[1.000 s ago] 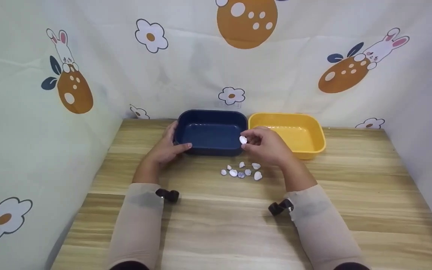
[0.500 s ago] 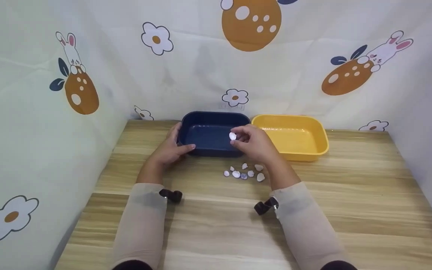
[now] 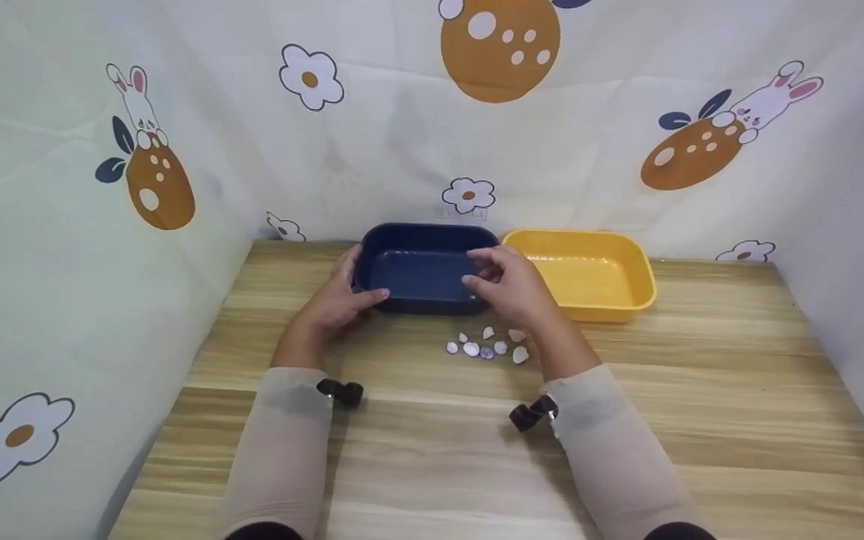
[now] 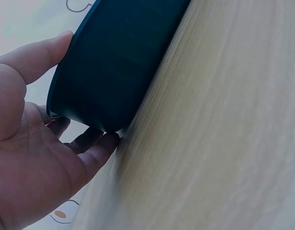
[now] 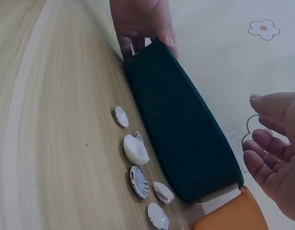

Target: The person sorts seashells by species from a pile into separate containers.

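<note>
A pale cloth backdrop (image 3: 387, 135) printed with rabbits, oranges and flowers rises behind a wood-grain table (image 3: 432, 457), where a person works with both bare hands. Beige sleeves (image 3: 282, 442) cover the forearms. Near the backdrop, a dark blue bin (image 3: 424, 306) stands just beside a yellow bin (image 3: 604, 313), which is on its right.

The left hand (image 3: 338, 296) grips the blue bin by its left end, thumb over the rim and fingers against the end wall and lower edge, as the left wrist view shows. The right hand (image 3: 513, 285) hangs over the blue bin's right end, released, its thumb and loosely bent fingers parted around nothing.

A black fitting (image 3: 342, 391) juts from the left cuff, matched by another at the right. In front of the bins, eight small, mostly white shells (image 3: 471, 349) lie in a loose cluster on the table, one tinged violet. Inside the blue bin, below the right thumb, shows a pale speck (image 3: 473, 297) too small to identify.
</note>
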A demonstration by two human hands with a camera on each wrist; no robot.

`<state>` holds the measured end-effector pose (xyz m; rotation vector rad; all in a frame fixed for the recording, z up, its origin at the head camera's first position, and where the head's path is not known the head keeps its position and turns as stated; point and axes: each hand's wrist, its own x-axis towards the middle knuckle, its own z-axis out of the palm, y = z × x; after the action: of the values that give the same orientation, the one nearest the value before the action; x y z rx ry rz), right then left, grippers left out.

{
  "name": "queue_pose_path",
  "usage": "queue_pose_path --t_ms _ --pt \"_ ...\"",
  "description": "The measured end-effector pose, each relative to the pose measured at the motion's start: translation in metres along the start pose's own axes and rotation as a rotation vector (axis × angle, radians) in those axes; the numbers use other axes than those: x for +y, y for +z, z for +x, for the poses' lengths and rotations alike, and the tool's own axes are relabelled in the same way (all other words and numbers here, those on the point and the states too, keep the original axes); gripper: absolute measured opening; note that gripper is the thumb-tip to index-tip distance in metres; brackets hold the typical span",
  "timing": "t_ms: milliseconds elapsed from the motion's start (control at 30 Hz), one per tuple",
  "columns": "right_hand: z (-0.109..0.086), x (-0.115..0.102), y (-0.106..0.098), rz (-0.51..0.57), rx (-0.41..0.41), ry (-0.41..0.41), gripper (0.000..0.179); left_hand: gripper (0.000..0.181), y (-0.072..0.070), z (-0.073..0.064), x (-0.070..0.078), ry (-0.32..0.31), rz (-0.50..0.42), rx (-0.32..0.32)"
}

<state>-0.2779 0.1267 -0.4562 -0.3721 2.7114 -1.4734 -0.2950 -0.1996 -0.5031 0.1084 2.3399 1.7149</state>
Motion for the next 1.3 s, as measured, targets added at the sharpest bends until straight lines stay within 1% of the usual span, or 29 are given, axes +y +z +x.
queue_pose_path --t_ms 133,267,433,500,633,733,933,1067,1167,1300 --pt "-0.002 0.003 0.0 -0.023 -0.012 0.004 0.045 0.11 -0.001 0.0 0.0 0.015 0.037 0.007" --pt "-0.006 0.005 -0.001 -0.055 -0.038 -0.017 0.043 0.11 -0.001 0.001 -0.002 0.02 0.05 0.009" --pt "-0.013 0.009 -0.008 -0.05 -0.059 -0.032 0.042 0.11 0.0 0.001 -0.001 0.027 0.008 -0.003" --pt "-0.015 0.011 -0.011 -0.044 -0.059 -0.033 0.04 0.11 0.0 0.001 -0.001 0.032 -0.012 -0.009" --pt "-0.022 0.015 -0.019 -0.047 -0.071 -0.038 0.039 0.11 -0.001 0.0 -0.002 0.018 -0.019 0.002" --pt "-0.028 0.019 -0.026 -0.065 -0.08 -0.036 0.039 0.11 -0.001 -0.001 -0.002 0.015 -0.007 0.006" --pt "-0.04 0.028 -0.04 -0.112 -0.09 -0.048 0.04 0.111 -0.001 -0.001 -0.002 0.031 0.015 0.007" --pt "-0.05 0.034 -0.051 -0.132 -0.097 -0.042 0.04 0.111 0.0 -0.001 -0.002 0.028 0.048 0.002" --pt "-0.058 0.038 -0.058 -0.146 -0.111 -0.034 0.039 0.111 0.0 -0.001 -0.002 0.018 0.046 0.0" --pt "-0.065 0.044 -0.063 -0.153 -0.119 -0.053 0.039 0.11 0.0 0.0 0.0 0.017 0.042 0.007"
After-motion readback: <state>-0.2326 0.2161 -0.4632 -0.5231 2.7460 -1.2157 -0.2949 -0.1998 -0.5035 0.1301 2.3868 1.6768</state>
